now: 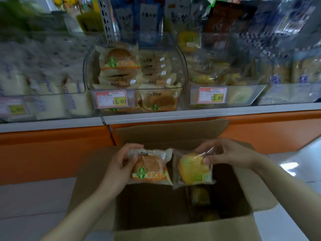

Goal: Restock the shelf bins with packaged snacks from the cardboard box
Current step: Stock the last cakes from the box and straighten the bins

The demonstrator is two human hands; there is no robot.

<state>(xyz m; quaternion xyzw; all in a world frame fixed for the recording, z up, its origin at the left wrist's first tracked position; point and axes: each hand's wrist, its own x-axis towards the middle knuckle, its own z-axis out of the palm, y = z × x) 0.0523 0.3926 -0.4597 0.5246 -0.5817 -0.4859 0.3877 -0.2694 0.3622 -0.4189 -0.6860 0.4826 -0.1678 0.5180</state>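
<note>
Open cardboard box [177, 231] under both hands, few pkgs dim at its bottom. L hand [119, 164] grips orange-label bun pack [151, 169]; R hand [231, 153] pinches yellow cake pack [192, 169] just beside it. Beyond the hands, clear bin [181, 79] w/ same buns on shelf [191, 116]; pale floor [34, 197].

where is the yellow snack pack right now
The yellow snack pack is low in the head view, just right of centre, pinched by the right hand above the open cardboard box, beside the orange-labelled pack in the left hand.

Left hand [119, 165], in from 7 o'clock, grips orange pack [150, 169]; right hand [231, 153], from 4 o'clock, pinches yellow pack [192, 169]; forearms bare
</note>
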